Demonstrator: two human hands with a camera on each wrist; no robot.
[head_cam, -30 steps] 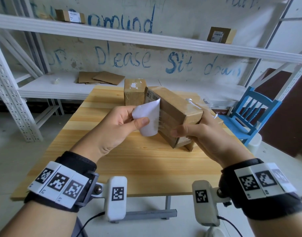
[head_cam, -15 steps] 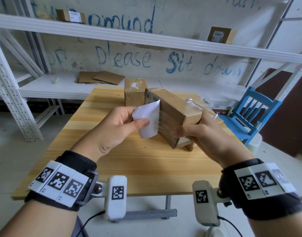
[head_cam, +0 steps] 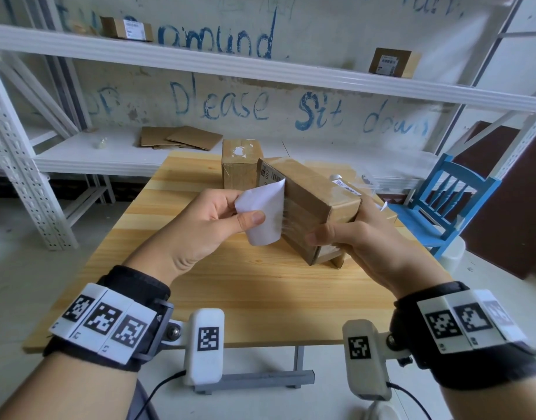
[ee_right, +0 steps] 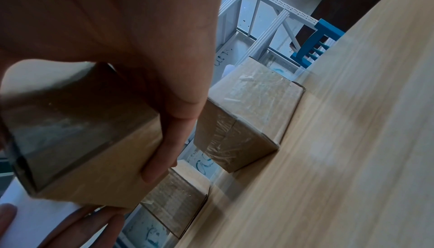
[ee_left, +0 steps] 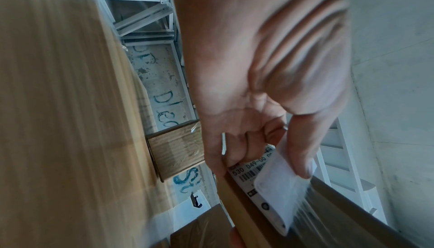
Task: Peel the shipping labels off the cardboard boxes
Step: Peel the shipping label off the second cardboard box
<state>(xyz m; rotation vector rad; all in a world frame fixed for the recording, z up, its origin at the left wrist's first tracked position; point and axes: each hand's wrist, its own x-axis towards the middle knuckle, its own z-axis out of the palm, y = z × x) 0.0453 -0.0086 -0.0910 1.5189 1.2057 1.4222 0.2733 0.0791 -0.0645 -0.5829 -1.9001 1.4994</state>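
Observation:
A taped cardboard box is held tilted above the wooden table. My right hand grips its near end, thumb on the side and fingers underneath. A white shipping label is curled back from the box's left face, part of it still stuck near the top. My left hand pinches the loose flap between thumb and fingers; the left wrist view shows the label with its barcode and sticky strands stretching to the box.
A second box stands at the table's far edge, and another box lies behind the held one on the right. White metal shelves carry two more labelled boxes and flat cardboard. A blue chair stands right of the table.
The label has come a little further off the box as my left hand pulls it; the box and my right hand have barely moved.

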